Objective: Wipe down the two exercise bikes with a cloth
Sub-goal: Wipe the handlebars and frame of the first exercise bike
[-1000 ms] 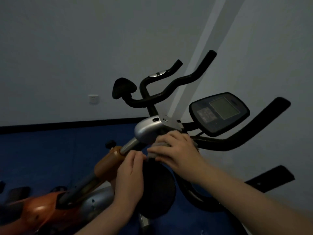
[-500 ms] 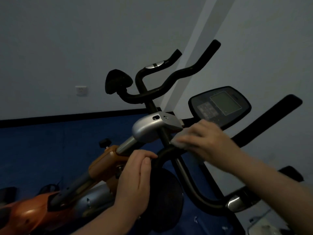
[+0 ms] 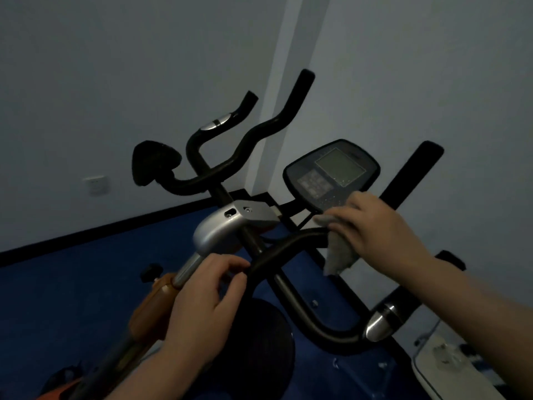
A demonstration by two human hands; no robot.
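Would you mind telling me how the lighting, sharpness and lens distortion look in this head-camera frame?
Head view: dim and bluish, the black handlebar nearly merges with shadow. The console screen is faintly lit, and a small highlight sits on the chrome bar end. Wide-angle tilt slants the walls. Left hand, right hand and cloth look soft but readable.

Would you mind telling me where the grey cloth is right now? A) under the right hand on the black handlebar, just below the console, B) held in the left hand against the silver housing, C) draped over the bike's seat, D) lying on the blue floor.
A: the right hand presses the cloth onto the black handlebar just below the console, and the left hand holds no cloth.
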